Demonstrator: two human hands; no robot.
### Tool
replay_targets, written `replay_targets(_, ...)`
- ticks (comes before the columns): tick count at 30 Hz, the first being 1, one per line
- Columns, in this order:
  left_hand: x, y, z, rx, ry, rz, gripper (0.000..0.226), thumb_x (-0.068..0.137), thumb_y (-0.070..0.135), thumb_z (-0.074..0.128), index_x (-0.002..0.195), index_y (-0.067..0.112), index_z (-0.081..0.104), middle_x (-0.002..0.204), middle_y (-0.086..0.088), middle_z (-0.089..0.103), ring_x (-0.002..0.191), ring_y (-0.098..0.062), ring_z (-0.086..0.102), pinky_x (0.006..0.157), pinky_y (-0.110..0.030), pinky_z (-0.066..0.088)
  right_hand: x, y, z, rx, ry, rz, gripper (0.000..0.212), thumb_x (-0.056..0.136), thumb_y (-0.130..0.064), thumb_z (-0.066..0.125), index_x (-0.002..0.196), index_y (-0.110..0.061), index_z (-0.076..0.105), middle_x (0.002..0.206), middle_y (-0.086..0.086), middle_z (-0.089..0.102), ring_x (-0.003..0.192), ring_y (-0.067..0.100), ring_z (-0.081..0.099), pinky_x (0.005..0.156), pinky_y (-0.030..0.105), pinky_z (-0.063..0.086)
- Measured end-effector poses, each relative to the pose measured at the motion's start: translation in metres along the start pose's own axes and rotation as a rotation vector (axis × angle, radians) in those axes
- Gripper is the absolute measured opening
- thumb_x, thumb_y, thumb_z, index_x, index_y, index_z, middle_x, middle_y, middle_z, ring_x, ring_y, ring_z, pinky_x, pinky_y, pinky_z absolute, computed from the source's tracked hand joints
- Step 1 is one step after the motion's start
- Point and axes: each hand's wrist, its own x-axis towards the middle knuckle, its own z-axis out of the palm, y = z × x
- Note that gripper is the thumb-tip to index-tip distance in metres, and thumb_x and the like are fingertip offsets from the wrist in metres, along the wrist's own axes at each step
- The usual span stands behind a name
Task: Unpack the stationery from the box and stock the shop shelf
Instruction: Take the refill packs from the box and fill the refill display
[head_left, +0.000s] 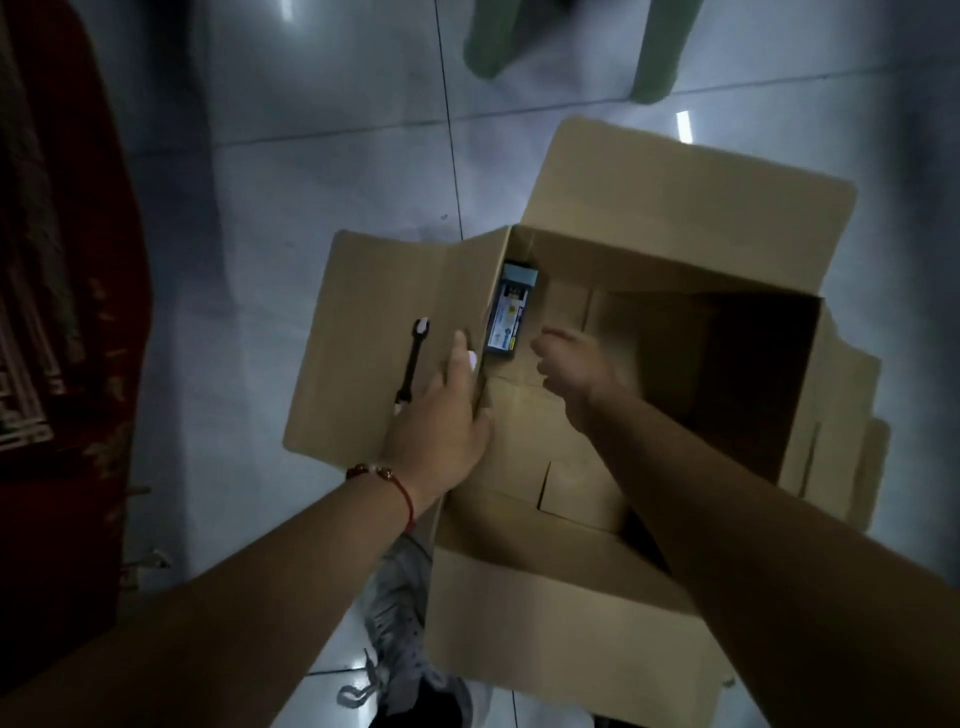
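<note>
An open cardboard box (675, 208) stands on the tiled floor with its flaps folded out. Inside, against the left wall, lies a dark stationery pack (506, 317) with a blue and white label. My left hand (441, 415) rests flat with straight fingers on the left flap (363, 312), right at the box's edge. My right hand (571, 364) reaches down into the box, close to the right of the pack; it is blurred, fingers loosely curled, holding nothing that I can see.
A handle slot (413, 364) is cut in the left flap. A pale green stool (566, 41) stands beyond the box. A dark red cabinet or cloth (62, 312) fills the left side. My grey shoe (400, 623) is beside the box's near corner.
</note>
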Motion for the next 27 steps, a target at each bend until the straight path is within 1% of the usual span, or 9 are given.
replay_targets(2, 0.003, -0.006, 0.012, 0.069, 0.116, 0.017, 0.082, 0.098, 0.024, 0.051, 0.156, 0.021, -0.007, 0.145, -0.006, 0.046, 0.093, -0.024, 0.064, 0.062, -0.028, 0.05, 0.025, 0.004, 0.016, -0.035, -0.026, -0.012, 0.041, 0.098, -0.017, 0.053, 0.139, -0.013, 0.051, 0.115, -0.001, 0.058, 0.094, 0.015, 0.056, 0.083, 0.032, 0.045)
replay_targets(6, 0.007, -0.02, 0.028, 0.206, 0.239, 0.064, 0.082, 0.096, 0.024, 0.053, 0.156, 0.016, -0.002, 0.146, -0.007, 0.046, 0.103, -0.02, 0.063, 0.075, -0.032, 0.057, 0.061, 0.018, 0.042, -0.002, 0.015, -0.014, 0.041, 0.098, -0.015, 0.054, 0.139, -0.01, 0.052, 0.123, 0.003, 0.06, 0.103, 0.019, 0.055, 0.082, 0.027, 0.041)
replay_targets(10, 0.009, -0.023, 0.031, 0.212, 0.255, 0.083, 0.087, 0.094, 0.026, 0.055, 0.155, 0.018, -0.006, 0.148, -0.006, 0.043, 0.114, -0.018, 0.06, 0.081, -0.031, 0.057, 0.073, 0.029, 0.054, 0.051, 0.117, -0.074, 0.044, 0.09, -0.015, 0.068, 0.132, -0.01, 0.057, 0.115, -0.002, 0.064, 0.106, 0.015, 0.06, 0.08, 0.023, 0.044)
replay_targets(13, 0.009, -0.022, 0.031, 0.241, 0.248, 0.084, 0.087, 0.095, 0.027, 0.053, 0.155, 0.018, -0.009, 0.148, -0.006, 0.043, 0.115, -0.017, 0.059, 0.085, -0.029, 0.055, 0.078, 0.03, 0.057, 0.052, 0.201, -0.09, 0.034, 0.085, -0.016, 0.072, 0.117, -0.012, 0.06, 0.1, -0.002, 0.063, 0.086, 0.014, 0.061, 0.067, 0.022, 0.045)
replay_targets(15, 0.01, -0.022, 0.03, 0.248, 0.242, 0.079, 0.086, 0.096, 0.028, 0.051, 0.155, 0.018, -0.01, 0.148, -0.006, 0.043, 0.114, -0.017, 0.059, 0.086, -0.028, 0.053, 0.08, 0.031, 0.059, 0.068, 0.204, -0.083, 0.027, 0.083, -0.017, 0.073, 0.104, -0.014, 0.056, 0.091, -0.002, 0.062, 0.073, 0.011, 0.058, 0.057, 0.021, 0.043)
replay_targets(18, 0.009, -0.02, 0.028, 0.236, 0.221, 0.074, 0.084, 0.096, 0.027, 0.051, 0.155, 0.018, -0.009, 0.147, -0.007, 0.043, 0.114, -0.018, 0.058, 0.085, -0.029, 0.053, 0.077, 0.029, 0.058, 0.118, 0.148, -0.042, 0.022, 0.08, -0.017, 0.073, 0.095, -0.009, 0.06, 0.09, 0.005, 0.066, 0.079, 0.02, 0.064, 0.06, 0.026, 0.049)
replay_targets(22, 0.002, -0.01, 0.008, -0.08, 0.0, -0.038, 0.082, 0.098, 0.032, 0.051, 0.152, 0.038, -0.01, 0.157, 0.002, 0.029, 0.122, -0.022, 0.054, 0.093, -0.042, 0.053, 0.035, 0.022, 0.031, 0.277, 0.023, 0.039, 0.014, 0.086, -0.015, 0.07, 0.095, -0.007, 0.063, 0.095, 0.008, 0.068, 0.086, 0.02, 0.066, 0.064, 0.025, 0.053)
replay_targets(25, -0.017, 0.022, -0.028, -0.49, -0.07, -0.232, 0.066, 0.098, 0.048, 0.048, 0.153, 0.04, 0.013, 0.154, 0.012, 0.033, 0.136, -0.012, 0.039, 0.107, -0.036, 0.036, -0.036, 0.004, -0.005, 0.348, -0.121, 0.057, 0.017, 0.09, -0.015, 0.066, 0.105, -0.006, 0.065, 0.096, 0.004, 0.071, 0.089, 0.018, 0.07, 0.073, 0.025, 0.056)
replay_targets(27, -0.037, 0.055, -0.059, -0.821, -0.081, -0.312, 0.063, 0.092, 0.063, 0.048, 0.148, 0.036, 0.037, 0.145, 0.01, 0.048, 0.129, -0.01, 0.048, 0.107, -0.037, 0.038, -0.094, -0.015, -0.028, 0.36, -0.217, 0.039, 0.004, 0.092, -0.013, 0.063, 0.093, -0.013, 0.067, 0.085, -0.001, 0.073, 0.079, 0.012, 0.069, 0.071, 0.025, 0.055)
